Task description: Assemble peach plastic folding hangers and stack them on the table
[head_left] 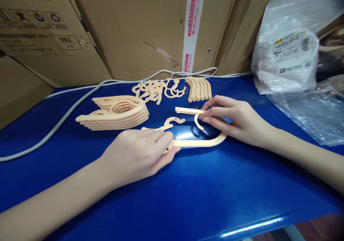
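My left hand is closed around the left end of a cream plastic bar, apparently a folding hanger part, with a small holed end showing at the fingertips. That bar curves up on the right toward my right hand. Between its thumb and fingers my right hand pinches a thin straight cream arm; whether it joins the curved bar is hidden. A small curved hook end shows just below those fingers. Beyond my left hand lies a loose cream hook piece, partly covered by the hand.
Stacked cream hanger frames stand at left on the blue table. Behind are a heap of hook pieces and a row of curved arms. A white cable runs before cardboard boxes. Plastic bags are at right.
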A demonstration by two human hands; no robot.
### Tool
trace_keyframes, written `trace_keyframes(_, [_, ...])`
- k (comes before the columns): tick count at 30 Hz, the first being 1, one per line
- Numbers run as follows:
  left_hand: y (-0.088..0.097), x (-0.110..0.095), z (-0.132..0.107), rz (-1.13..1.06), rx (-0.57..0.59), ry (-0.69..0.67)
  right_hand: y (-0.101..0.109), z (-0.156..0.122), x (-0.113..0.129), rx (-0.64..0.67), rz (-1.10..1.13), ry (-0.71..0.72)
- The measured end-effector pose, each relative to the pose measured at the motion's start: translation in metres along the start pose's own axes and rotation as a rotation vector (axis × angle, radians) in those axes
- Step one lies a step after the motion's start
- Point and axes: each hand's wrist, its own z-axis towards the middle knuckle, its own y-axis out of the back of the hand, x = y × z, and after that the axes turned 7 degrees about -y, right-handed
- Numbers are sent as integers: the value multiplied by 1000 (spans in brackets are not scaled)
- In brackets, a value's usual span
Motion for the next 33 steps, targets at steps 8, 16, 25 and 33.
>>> trace_keyframes(8, [0,0,1,-4,22,29,-2,0,-4,36,-31,-53])
trace_keyframes(16, [0,1,-1,-157,52,-8,-2,-1,-8,62,-61,-56])
trace_keyframes(25, [-3,4,1,-318,68,-146,-3,-1,-7,41,-54,-51])
trace_keyframes(33, [-7,1,-4,-295,2,-150,-4,-1,-11,1,0,-96])
